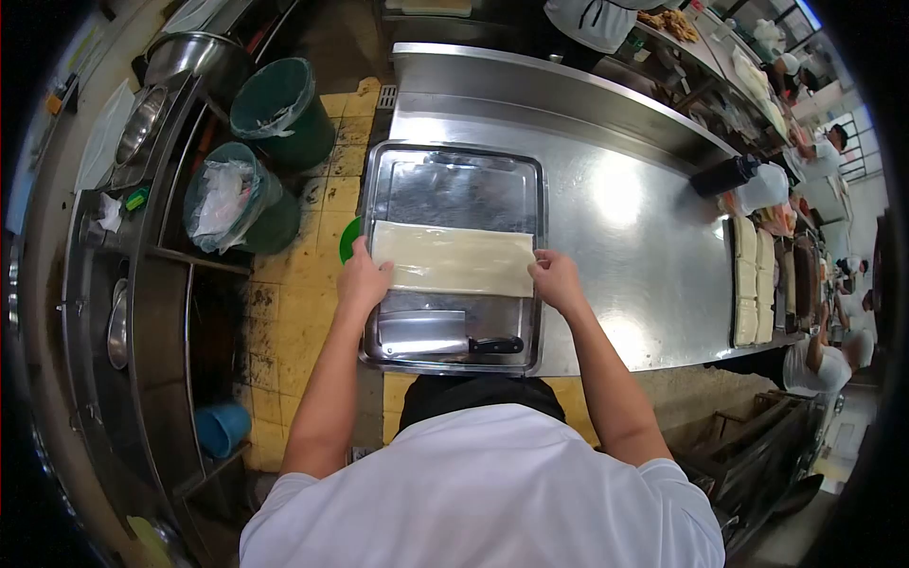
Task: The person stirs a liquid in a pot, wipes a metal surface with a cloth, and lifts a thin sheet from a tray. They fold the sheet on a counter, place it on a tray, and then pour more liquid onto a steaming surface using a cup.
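A pale, smooth sheet of dough, folded or cut into a long rectangle, lies across a metal tray. My left hand pinches the sheet's left end by the tray's left rim. At the opposite end, my right hand has its thumb and fingers closed on the right edge. Nearer my body, a cleaver with a black handle rests flat in the tray, its blade to the left and apart from the dough. Part of a green round object shows behind my left hand.
The tray stands on a steel table. A dark bottle and a tray of white blocks are at its right end. Two green bins and a steel shelf stand to the left. Several people work beyond and at right.
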Motion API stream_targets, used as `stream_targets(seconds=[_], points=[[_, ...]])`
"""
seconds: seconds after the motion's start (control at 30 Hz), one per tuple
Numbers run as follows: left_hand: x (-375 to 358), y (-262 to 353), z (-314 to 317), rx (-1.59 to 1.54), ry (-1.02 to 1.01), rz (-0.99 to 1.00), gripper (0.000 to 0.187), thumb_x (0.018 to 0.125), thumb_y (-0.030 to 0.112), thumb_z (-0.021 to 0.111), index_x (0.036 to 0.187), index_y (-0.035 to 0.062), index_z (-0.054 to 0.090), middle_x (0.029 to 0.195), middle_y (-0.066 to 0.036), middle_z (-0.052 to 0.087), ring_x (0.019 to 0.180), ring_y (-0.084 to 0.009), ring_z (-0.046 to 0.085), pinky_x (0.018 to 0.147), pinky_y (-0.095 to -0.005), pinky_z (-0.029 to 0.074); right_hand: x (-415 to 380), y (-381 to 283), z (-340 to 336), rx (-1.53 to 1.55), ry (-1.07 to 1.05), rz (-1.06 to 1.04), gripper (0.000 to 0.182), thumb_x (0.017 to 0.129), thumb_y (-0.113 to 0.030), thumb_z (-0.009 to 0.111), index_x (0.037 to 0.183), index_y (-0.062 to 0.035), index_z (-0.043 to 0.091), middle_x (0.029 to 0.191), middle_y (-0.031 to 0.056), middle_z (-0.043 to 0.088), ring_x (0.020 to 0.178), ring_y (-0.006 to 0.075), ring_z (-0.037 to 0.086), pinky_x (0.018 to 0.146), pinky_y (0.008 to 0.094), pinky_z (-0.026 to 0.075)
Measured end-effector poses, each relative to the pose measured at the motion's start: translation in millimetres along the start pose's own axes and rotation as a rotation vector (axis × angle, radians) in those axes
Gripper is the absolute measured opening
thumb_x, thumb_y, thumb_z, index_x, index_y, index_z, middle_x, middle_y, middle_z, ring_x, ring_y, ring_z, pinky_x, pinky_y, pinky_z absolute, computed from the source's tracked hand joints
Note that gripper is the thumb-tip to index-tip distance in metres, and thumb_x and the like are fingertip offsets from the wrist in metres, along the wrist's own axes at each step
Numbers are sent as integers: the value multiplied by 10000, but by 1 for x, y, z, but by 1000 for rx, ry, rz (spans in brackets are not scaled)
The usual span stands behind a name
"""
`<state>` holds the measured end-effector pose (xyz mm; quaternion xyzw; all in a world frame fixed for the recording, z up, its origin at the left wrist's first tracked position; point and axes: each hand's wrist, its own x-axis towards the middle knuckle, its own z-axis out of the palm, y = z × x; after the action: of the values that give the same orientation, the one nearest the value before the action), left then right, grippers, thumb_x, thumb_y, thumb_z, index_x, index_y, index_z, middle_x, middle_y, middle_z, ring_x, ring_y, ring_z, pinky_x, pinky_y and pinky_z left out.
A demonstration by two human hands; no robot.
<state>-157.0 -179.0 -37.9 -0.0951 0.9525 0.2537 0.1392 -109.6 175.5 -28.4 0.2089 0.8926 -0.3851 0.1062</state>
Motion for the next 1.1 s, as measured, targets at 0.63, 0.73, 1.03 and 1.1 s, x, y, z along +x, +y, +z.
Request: stream_targets(seconds=[0.63, 0.73, 1.03, 1.1], points=[[-158, 149, 85, -124, -328, 533, 491, 910, 284, 729, 1318, 47, 591, 872, -164, 736, 854, -379, 714, 752, -489, 541, -140, 84, -35, 216, -35, -111, 393, 895, -237, 690, 1199, 12, 710, 1101, 241, 732, 1028, 364, 724, 905, 424, 567], [-205, 178, 114, -66, -430, 642, 471, 903, 280, 740, 1296, 54, 609, 865, -161, 732, 850, -379, 712, 744, -485, 541, -179, 124, -52, 235, 31, -98, 398, 894, -248, 685, 1190, 17, 713, 1093, 242, 732, 1019, 378, 717, 915, 427, 560], [-313, 249, 182, 107, -573, 903, 474, 908, 276, 754, 1313, 68, 623, 823, -149, 716, 785, -337, 706, 733, -451, 543, -302, 255, -95, 342, 277, 145, 396, 908, -242, 680, 1217, 5, 708, 1101, 218, 743, 1020, 349, 721, 925, 417, 557], [-341, 266, 202, 120, -625, 942, 468, 908, 268, 756, 1310, 65, 626, 817, -145, 716, 776, -326, 707, 730, -441, 543, -330, 281, -106, 371, 358, 172, 383, 905, -243, 682, 1192, 8, 714, 1097, 218, 743, 1017, 349, 720, 922, 420, 556]])
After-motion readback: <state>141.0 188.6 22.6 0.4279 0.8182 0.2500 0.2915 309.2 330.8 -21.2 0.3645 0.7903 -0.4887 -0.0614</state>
